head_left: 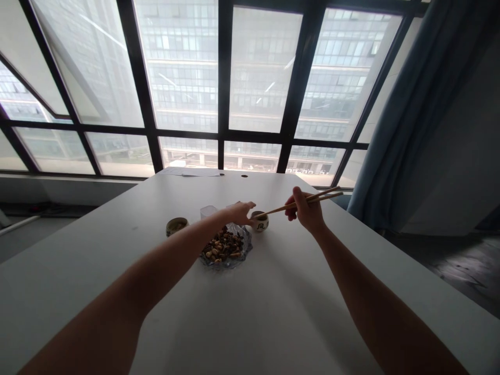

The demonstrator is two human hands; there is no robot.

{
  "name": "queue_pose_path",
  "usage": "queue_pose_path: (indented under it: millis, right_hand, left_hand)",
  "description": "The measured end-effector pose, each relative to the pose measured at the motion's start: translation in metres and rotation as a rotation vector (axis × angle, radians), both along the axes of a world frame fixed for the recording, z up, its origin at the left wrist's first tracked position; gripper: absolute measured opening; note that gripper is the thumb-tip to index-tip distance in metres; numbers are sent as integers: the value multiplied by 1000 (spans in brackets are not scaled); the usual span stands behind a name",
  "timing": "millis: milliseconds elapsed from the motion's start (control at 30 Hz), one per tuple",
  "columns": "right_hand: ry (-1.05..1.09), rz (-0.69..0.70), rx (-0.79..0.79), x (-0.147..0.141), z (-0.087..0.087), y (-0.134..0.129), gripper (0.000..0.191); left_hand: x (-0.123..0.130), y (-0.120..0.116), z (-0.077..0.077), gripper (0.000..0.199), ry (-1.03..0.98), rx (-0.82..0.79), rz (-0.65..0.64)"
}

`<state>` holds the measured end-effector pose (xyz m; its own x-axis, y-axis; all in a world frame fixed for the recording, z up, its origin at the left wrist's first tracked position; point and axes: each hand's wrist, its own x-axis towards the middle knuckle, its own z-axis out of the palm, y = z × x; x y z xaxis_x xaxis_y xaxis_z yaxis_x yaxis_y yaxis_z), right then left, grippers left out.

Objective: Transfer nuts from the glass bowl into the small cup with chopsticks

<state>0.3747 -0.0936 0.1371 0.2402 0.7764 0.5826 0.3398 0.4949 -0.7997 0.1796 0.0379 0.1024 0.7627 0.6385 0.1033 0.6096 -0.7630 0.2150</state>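
My right hand is closed around a pair of wooden chopsticks, whose tips point left and down to the mouth of a small cup with dark lettering. My left hand reaches across to the cup's left side, thumb on the near side and fingers towards the back, steadying it. Below my left wrist, a clear scalloped glass bowl holds mixed nuts and dark pieces, partly covered by my forearm. What is inside the lettered cup is too small to make out.
A second patterned cup with pale contents stands left of my forearm. Behind the forearm is a clear plastic container. Papers lie at the far end of the white table. A blue curtain hangs at right, beside tall windows.
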Motion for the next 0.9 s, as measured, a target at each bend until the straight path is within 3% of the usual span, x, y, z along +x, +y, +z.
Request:
queue_pose_path:
  millis: [100,200,300,400,567,900]
  right_hand:
    - [-214,149,-101,-21,2,-7,64]
    - [-485,271,-87,-40,4,-14,60]
    - [-703,305,26,-54,7,-22,58]
    - [-840,316,80,-62,7,-27,55]
    - [-926,360,39,-69,-2,-28,52]
    - [-830,341,10,-66,-10,-23,49]
  left_hand:
    - [-48,-5,10,52,-104,158,-62]
    - [-105,-13,9,39,-242,306,-34]
    - [-153,-19,-4,30,-379,402,70]
    - [-185,-24,-23,27,-492,416,180]
    - [-205,-34,-47,33,-633,403,270]
    - [-211,-36,-72,47,-783,230,457]
